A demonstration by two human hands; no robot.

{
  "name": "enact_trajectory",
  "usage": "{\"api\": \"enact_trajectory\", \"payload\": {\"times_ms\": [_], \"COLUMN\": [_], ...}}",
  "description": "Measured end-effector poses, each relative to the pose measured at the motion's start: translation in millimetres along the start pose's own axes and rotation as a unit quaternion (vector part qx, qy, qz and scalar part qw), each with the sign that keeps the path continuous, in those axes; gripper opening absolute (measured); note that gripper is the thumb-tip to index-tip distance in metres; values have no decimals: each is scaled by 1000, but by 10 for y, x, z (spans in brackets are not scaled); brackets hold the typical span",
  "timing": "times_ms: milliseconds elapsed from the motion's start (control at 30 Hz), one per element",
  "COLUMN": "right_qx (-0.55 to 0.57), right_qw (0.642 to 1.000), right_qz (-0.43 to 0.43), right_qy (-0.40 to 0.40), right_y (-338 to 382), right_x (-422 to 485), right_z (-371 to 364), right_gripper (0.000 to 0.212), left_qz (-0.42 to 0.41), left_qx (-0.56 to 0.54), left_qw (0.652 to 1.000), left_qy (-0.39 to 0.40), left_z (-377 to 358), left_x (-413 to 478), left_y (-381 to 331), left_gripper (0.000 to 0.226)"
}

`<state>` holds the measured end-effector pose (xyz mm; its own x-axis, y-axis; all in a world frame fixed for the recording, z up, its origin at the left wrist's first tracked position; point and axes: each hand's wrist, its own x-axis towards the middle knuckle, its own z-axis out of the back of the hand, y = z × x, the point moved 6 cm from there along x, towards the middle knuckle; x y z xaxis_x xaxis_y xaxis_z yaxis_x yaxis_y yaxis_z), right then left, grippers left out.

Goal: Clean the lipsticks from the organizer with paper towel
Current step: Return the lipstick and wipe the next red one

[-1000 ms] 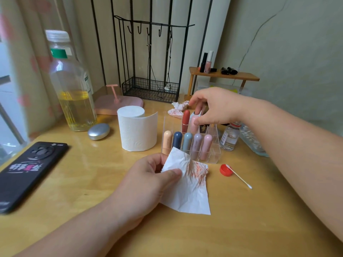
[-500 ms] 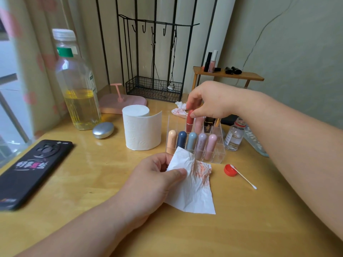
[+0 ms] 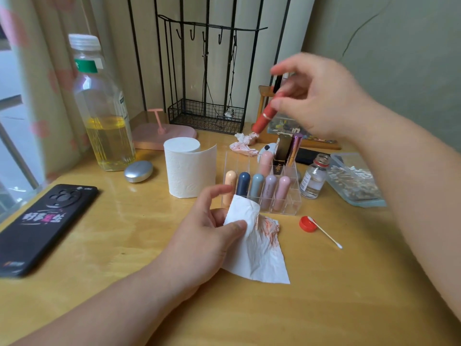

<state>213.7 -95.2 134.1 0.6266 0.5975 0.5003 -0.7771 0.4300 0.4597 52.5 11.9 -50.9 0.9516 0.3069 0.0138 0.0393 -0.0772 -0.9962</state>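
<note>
Above the wooden counter (image 3: 119, 236), right hand (image 3: 321, 96) pinches a red lipstick tube (image 3: 265, 114); left hand (image 3: 204, 236) holds a stained white paper towel (image 3: 257, 253). Lightly pinched, it may fall onto the clear organizer (image 3: 287, 207).

The right grip (image 3: 321, 96) has risen from the organizer (image 3: 294, 196) at mid-frame to the upper right of centre. The red lipstick (image 3: 267, 113) has come out with it and is now pinched well above the back row, slanting down to the left. The left grip (image 3: 207, 236) has stretched its forefinger forward, off the paper towel (image 3: 259, 250).
</note>
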Motion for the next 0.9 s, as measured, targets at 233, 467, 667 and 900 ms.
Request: {"api": "enact_trajectory", "payload": {"times_ms": [233, 467, 667, 900], "right_qx": [188, 276, 368, 238], "right_qw": [972, 946, 913, 957], "right_qz": [-105, -158, -175, -147], "right_qy": [94, 61, 6, 77], "right_y": [156, 67, -27, 31], "right_x": [-1243, -1770, -1981, -2033], "right_z": [-15, -419, -584, -627], "right_gripper": [59, 52, 39, 34], "left_qz": [13, -18, -4, 33], "left_qx": [92, 87, 58, -48], "left_qw": [995, 976, 978, 988], "left_qy": [44, 201, 199, 141], "left_z": [-128, -389, -412, -339], "left_x": [-109, -315, -298, -243], "left_y": [-28, -149, -90, -19], "left_gripper": [23, 14, 28, 38]}}
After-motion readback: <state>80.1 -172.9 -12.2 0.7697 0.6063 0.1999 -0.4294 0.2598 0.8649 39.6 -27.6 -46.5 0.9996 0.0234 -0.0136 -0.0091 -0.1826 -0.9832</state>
